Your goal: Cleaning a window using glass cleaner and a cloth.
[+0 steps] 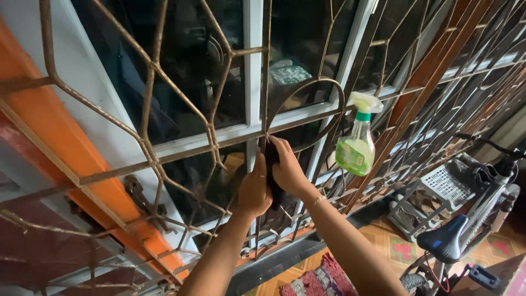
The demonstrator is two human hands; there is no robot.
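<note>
A dark, crumpled cloth [272,164] is pressed around a vertical bar of the rusty brown metal window grille [150,148], in front of the white-framed glass. The left hand [253,189] fingers clench the cloth from the left; the right hand [287,167] fingers grasp it from the right. Just beside, a clear spray bottle of green liquid [356,143] with a white trigger hangs on the grille. Farther right, a bicycle [466,230] stands on patterned floor tiles.
</note>
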